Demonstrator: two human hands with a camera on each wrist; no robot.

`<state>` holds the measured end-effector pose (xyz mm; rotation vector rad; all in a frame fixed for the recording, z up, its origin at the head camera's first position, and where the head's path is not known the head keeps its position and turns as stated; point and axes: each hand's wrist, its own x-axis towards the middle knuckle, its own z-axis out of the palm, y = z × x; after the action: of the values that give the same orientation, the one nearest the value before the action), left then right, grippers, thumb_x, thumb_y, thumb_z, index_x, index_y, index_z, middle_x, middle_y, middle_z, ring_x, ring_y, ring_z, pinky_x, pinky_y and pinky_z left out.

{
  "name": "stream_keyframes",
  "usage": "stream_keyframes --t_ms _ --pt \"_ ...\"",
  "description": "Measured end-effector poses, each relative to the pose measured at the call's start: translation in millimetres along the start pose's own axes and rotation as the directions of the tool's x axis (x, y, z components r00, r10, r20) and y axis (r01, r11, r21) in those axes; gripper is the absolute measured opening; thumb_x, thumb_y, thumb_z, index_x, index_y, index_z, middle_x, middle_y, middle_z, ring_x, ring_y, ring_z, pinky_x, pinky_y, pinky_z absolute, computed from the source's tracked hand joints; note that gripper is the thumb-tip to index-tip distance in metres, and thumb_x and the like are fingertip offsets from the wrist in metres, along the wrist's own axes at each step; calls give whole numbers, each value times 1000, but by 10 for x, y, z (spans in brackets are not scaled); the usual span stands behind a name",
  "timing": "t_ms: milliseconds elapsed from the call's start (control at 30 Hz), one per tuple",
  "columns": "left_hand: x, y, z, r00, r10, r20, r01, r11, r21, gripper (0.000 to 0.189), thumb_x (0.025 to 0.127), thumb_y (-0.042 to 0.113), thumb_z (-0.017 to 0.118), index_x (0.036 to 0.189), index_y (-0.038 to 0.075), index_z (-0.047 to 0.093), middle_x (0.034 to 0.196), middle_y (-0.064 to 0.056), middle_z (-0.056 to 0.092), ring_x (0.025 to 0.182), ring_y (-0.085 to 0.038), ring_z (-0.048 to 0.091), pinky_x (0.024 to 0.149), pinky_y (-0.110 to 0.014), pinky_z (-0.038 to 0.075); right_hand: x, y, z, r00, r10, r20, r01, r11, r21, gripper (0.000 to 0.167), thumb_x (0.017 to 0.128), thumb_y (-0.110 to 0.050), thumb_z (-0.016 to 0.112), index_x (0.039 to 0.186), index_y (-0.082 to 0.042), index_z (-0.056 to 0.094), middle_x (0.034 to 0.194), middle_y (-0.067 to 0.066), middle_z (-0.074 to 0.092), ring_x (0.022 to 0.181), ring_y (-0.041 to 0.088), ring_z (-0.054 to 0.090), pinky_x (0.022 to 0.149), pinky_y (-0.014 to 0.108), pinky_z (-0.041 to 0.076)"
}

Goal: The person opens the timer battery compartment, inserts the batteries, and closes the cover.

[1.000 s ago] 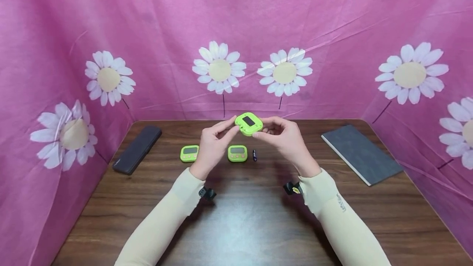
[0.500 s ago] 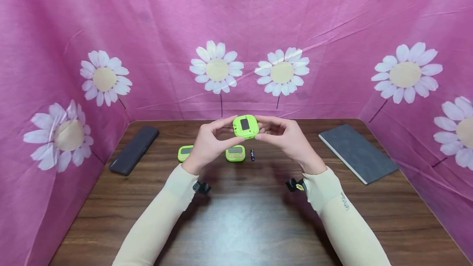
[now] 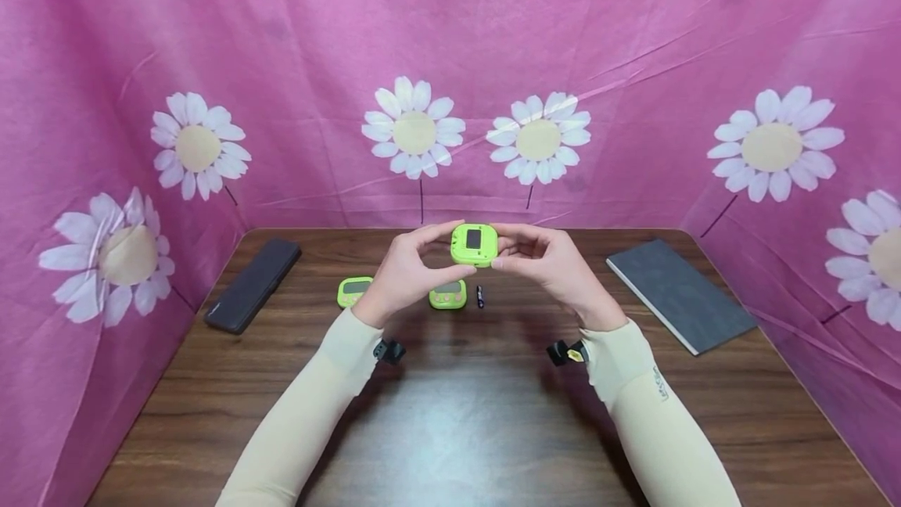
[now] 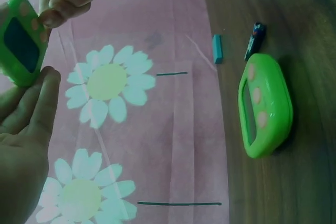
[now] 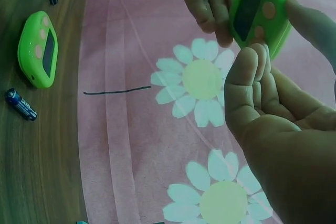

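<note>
Across the upper half of the head view, pink cloth [image 3: 450, 14], lightly creased. Over the lower half, brown table [image 3: 450, 429], pale glare at bottom centre. From the bottom edge, slanting up and inward, 2 cream sleeves [image 3: 662, 421]. At right, lying slantwise, grey notebook [image 3: 679, 296]. Along the cloth, 6 white daisies [image 3: 414, 133] with yellow centres. At left, also slantwise, black case [image 3: 253, 285]. At centre, facing each other, left hand [image 3: 408, 272] and right hand [image 3: 552, 264], grasping opposite sides of the held timer [image 3: 474, 246] between thumb and fingers. Off the table, back with dark rectangle [image 3: 474, 239] toward the head camera; screen [image 4: 21, 44] and pink buttons [image 5: 269, 10] visible from the wrists. On the table, partly covered by the left hand and wrist, middle timer [image 3: 447, 297] and left timer [image 3: 352, 291], likewise green. At the inner wrists, 2 black cameras [image 3: 389, 351]. Smallest, 2 batteries [image 5: 21, 104] at left of the right wrist view, near the middle timer, 1 on either side; only 1 visible from the head, just right of that timer.
</note>
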<state>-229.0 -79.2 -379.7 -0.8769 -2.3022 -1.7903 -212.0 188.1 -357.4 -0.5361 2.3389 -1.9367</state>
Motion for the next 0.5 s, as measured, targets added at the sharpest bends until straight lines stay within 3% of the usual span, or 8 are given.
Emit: stream_keyframes --t_ms 133,300,500 --pt "-3 -12 15 1000 21 -17 -21 1000 13 67 89 14 96 151 13 71 134 -7 81 120 -22 78 114 -39 61 0 -2 -22 1000 0 10 0 1000 1 56 95 -1 86 149 -2 70 107 -6 82 100 9 78 88 22 66" --pt "-4 -22 22 995 84 -50 -77 989 125 67 85 16 99 147 10 74 126 -6 83 114 -21 78 110 -42 64 10 18 3 1000 -1 -17 1 1000 -18 50 100 -7 83 148 -5 72 108 -8 82 96 12 77 86 24 66" --pt "-26 -10 61 985 172 -7 -161 935 315 73 83 25 102 148 7 73 132 -9 82 122 -24 78 107 -48 64 8 34 121 984 52 -173 -57 998 -23 36 103 -17 82 135 -2 79 94 -12 82 78 14 73 75 27 64"
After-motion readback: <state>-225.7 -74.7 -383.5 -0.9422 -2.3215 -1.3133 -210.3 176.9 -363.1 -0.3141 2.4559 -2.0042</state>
